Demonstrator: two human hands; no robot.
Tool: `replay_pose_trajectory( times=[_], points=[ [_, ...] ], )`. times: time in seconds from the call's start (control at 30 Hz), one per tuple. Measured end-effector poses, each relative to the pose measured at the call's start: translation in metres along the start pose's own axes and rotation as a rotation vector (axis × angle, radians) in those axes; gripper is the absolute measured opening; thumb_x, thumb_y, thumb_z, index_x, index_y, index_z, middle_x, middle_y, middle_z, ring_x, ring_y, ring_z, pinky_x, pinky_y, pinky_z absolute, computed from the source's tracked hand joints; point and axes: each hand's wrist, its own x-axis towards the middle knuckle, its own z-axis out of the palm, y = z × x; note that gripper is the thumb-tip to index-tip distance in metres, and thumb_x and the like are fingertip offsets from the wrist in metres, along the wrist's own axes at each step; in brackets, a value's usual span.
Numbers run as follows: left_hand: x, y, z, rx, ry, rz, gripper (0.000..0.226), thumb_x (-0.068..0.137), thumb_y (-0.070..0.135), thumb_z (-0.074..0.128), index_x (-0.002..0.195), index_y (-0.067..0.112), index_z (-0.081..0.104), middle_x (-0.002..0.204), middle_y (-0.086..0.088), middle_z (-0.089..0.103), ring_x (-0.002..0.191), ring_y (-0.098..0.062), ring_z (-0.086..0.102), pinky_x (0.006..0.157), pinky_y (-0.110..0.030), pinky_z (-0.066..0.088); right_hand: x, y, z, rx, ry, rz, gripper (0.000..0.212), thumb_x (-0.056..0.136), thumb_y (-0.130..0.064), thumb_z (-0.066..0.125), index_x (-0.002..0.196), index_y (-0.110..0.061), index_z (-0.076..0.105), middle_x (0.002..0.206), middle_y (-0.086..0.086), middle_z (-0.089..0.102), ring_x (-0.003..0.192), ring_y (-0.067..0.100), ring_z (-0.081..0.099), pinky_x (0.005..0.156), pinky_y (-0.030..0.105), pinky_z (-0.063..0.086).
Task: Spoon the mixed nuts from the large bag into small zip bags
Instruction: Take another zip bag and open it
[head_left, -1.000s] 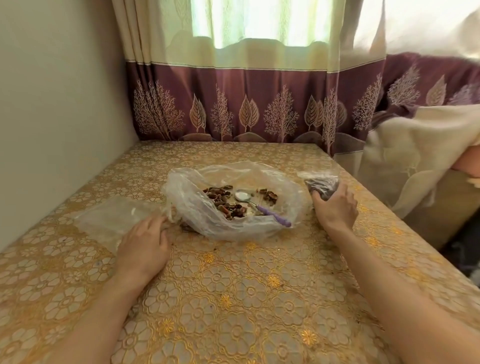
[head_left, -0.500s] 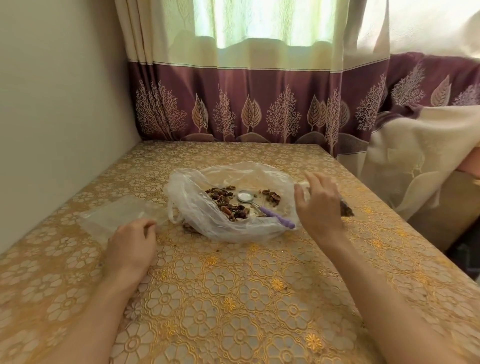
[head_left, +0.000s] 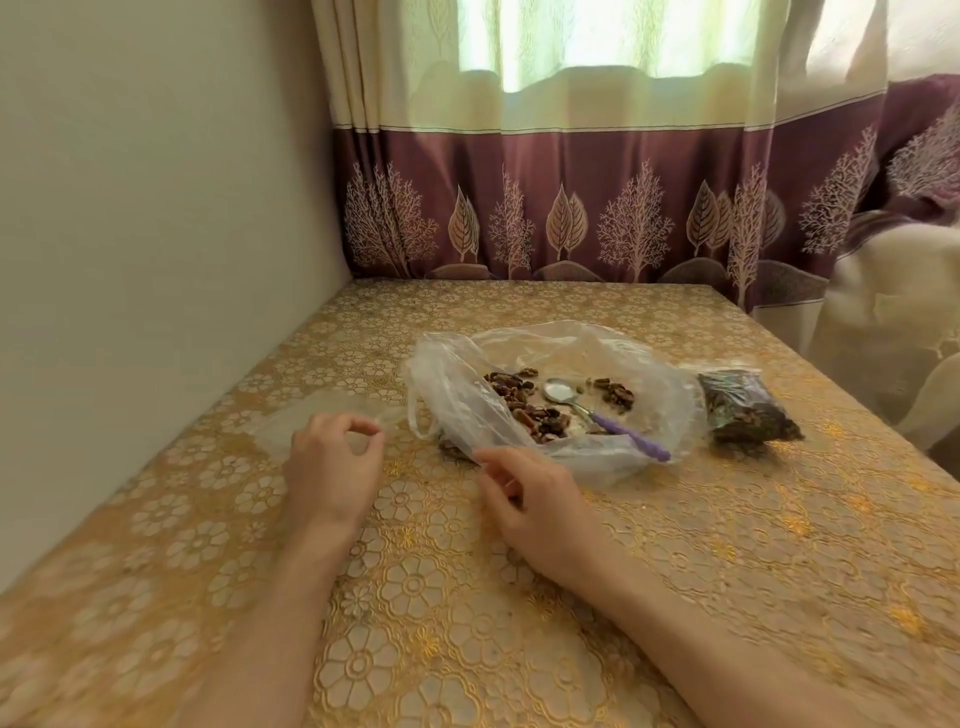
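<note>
A large clear plastic bag (head_left: 452, 395) lies open mid-table with mixed nuts (head_left: 524, 410) inside. A spoon (head_left: 558, 389) with a purple handle rests among them. A small zip bag (head_left: 743, 410) full of dark nuts lies right of the large bag, untouched. An empty clear zip bag (head_left: 301, 415) lies flat to the left. My left hand (head_left: 332, 462) is on it, thumb and forefinger meeting in a pinch at its edge. My right hand (head_left: 535, 493) hovers at the large bag's near edge, fingers loosely curled and holding nothing.
The table (head_left: 467, 597) has a gold floral cloth. A plain wall (head_left: 156, 234) runs along its left side and a purple and cream curtain (head_left: 571, 218) hangs behind. The right table edge drops off beside a draped cream cloth (head_left: 893, 312).
My right hand let go of the filled zip bag, left it on the right, and crossed to the large bag's front edge. My left hand curled its thumb and forefinger on the empty bag.
</note>
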Motion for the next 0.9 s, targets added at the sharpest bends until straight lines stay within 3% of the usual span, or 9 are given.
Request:
replay_pose_trajectory(
  times=[0.1,0.27,0.43,0.57,0.63,0.73,0.83,0.9],
  points=[
    [0.0,0.0,0.0,0.075,-0.068,-0.018,0.023,0.094,0.031,0.053,0.095,0.017,0.071,0.108,-0.002,0.061,0.111,-0.023,0.051,0.095,-0.039,0.041,-0.002,0.002,0.0,0.024,-0.051,0.042,0.025,0.095,-0.024,0.053,0.117,-0.021,0.063,0.104,-0.011,0.061,0.094,0.001,0.055,0.085,0.012,0.043],
    [0.0,-0.007,-0.003,0.133,-0.158,-0.026,0.031,0.091,0.016,0.058,0.122,0.009,0.06,0.115,-0.01,0.06,0.109,-0.025,0.053,0.095,-0.037,0.043,-0.002,0.0,-0.001,0.058,-0.063,0.057,0.018,0.094,-0.022,0.056,0.106,-0.017,0.069,0.101,-0.011,0.06,0.09,0.0,0.054,0.081,0.009,0.042],
    [0.002,-0.01,-0.003,0.162,-0.118,0.036,0.012,0.085,0.012,0.067,0.092,0.008,0.075,0.094,-0.009,0.07,0.087,-0.018,0.056,0.078,-0.026,0.042,-0.001,-0.001,-0.002,0.072,-0.079,0.076,0.018,0.094,-0.02,0.056,0.104,-0.015,0.07,0.1,-0.011,0.059,0.089,0.001,0.054,0.08,0.011,0.043],
    [0.004,-0.011,0.0,0.124,-0.037,0.033,0.014,0.09,0.009,0.058,0.092,0.006,0.071,0.088,-0.006,0.066,0.083,-0.019,0.059,0.072,-0.026,0.045,-0.002,-0.001,-0.002,0.076,-0.085,0.074,0.018,0.094,-0.019,0.055,0.103,-0.014,0.07,0.099,-0.011,0.059,0.086,0.0,0.054,0.078,0.009,0.042],
    [0.004,-0.003,-0.004,-0.081,0.121,-0.004,0.011,0.094,0.011,0.051,0.096,0.01,0.062,0.087,0.001,0.062,0.076,-0.011,0.058,0.067,-0.022,0.049,-0.002,-0.001,-0.003,0.092,-0.073,0.082,0.018,0.094,-0.017,0.055,0.101,-0.013,0.071,0.097,-0.008,0.062,0.085,0.0,0.055,0.076,0.008,0.041],
    [0.0,0.016,-0.016,-0.525,0.28,0.004,0.01,0.097,0.016,0.046,0.093,0.023,0.052,0.092,0.005,0.067,0.081,-0.005,0.064,0.067,-0.02,0.053,-0.001,0.0,-0.005,0.122,-0.029,0.109,0.017,0.094,-0.018,0.055,0.098,-0.013,0.072,0.092,-0.005,0.068,0.081,0.001,0.058,0.073,0.008,0.042],
    [0.0,0.025,-0.026,-0.867,0.259,-0.035,0.011,0.098,0.016,0.046,0.092,0.023,0.052,0.086,-0.001,0.071,0.079,-0.013,0.068,0.063,-0.019,0.052,0.002,0.0,-0.009,0.331,-0.006,0.198,0.017,0.094,-0.022,0.055,0.095,-0.016,0.071,0.084,-0.003,0.071,0.077,0.001,0.065,0.073,0.017,0.051],
    [0.001,0.026,-0.031,-1.168,0.146,-0.165,0.011,0.098,0.014,0.047,0.09,0.017,0.055,0.081,-0.003,0.071,0.076,-0.016,0.068,0.062,-0.021,0.052,0.005,-0.003,-0.015,0.616,-0.01,0.306,0.017,0.093,-0.025,0.055,0.094,-0.016,0.069,0.087,0.003,0.073,0.08,0.013,0.07,0.075,0.027,0.057]
  ],
)
